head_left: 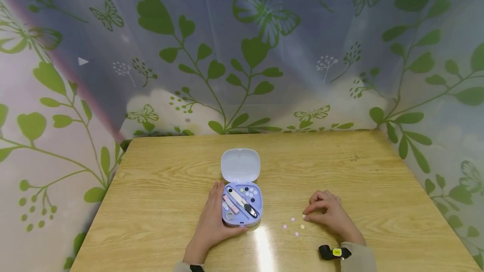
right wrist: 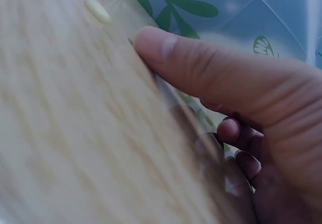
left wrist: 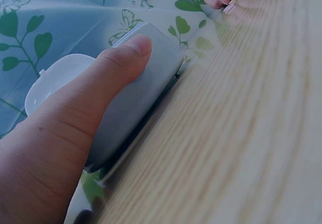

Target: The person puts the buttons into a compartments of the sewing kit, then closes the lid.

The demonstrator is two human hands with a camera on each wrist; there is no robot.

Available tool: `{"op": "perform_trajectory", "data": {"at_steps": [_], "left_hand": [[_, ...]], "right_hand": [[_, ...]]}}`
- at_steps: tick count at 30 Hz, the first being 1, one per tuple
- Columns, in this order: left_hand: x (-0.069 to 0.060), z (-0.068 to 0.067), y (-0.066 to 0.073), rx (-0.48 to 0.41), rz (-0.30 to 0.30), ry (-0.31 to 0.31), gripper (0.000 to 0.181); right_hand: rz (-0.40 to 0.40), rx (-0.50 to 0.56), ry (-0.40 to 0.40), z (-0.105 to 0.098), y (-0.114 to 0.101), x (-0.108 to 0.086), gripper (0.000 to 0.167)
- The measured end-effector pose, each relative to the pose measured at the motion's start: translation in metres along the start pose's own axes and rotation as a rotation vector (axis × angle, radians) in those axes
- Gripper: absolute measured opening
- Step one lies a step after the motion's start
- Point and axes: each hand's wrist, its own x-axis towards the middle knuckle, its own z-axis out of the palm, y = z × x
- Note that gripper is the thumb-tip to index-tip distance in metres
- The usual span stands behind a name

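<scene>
My left hand [head_left: 213, 225] grips the small lilac sewing box [head_left: 236, 223], fingers along its left side and thumb at the front edge. Its white lid [head_left: 240, 166] stands open at the back. Inside lie a long white tool with a black end [head_left: 238, 198], a pink-and-white strip [head_left: 230, 204], a ring-shaped item [head_left: 229, 215] and several buttons [head_left: 251, 190]. To the right, my right hand [head_left: 330, 215] pinches a pale yellow button [head_left: 304, 216] at its fingertips, low over the table. Near it lie another yellow button [head_left: 302, 226] and several pink buttons [head_left: 293, 219].
The wooden table [head_left: 170, 171] runs back to a curtain [head_left: 211, 32] printed with green leaves and butterflies, which also hangs at both sides. A black strap with a yellow label [head_left: 335, 252] sits at the right sleeve [head_left: 357, 257].
</scene>
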Motion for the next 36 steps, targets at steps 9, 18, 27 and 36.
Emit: {"op": "perform_trajectory", "data": {"at_steps": [9, 18, 27, 36], "left_hand": [[0.001, 0.0, 0.001, -0.007, 0.003, 0.003, 0.138], [0.0, 0.001, 0.0, -0.004, 0.006, 0.003, 0.138], [0.0, 0.0, 0.0, -0.009, 0.002, 0.0, 0.138], [-0.001, -0.001, 0.001, -0.004, 0.01, 0.003, 0.138]], "right_hand": [[-0.04, -0.036, 0.054, 0.003, 0.002, 0.0, 0.023], [-0.05, -0.048, 0.098, 0.005, 0.001, -0.001, 0.025], [-0.051, -0.045, 0.12, 0.006, -0.003, 0.0, 0.026], [-0.008, -0.026, 0.096, 0.007, 0.016, -0.003, 0.024]]}}
